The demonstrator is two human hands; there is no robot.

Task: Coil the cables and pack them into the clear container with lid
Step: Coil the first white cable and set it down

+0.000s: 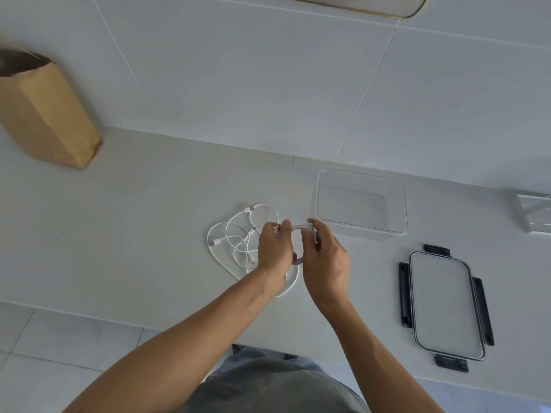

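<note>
Several thin white cables (238, 234) lie tangled on the pale counter, left of centre. My left hand (274, 248) pinches the plug end of one white cable. My right hand (325, 254) grips the same cable, which arcs in a loop (298, 228) between the two hands. The cable's slack trails down under my left wrist. The clear container (362, 174) stands open and empty just right of my hands. Its lid (444, 305), clear with dark clips, lies flat on the counter further right and nearer to me.
A brown paper bag (47, 114) stands at the far left against the tiled wall. A clear plastic object (533, 213) sits at the right edge. The counter's front edge (119, 321) runs just below my forearms.
</note>
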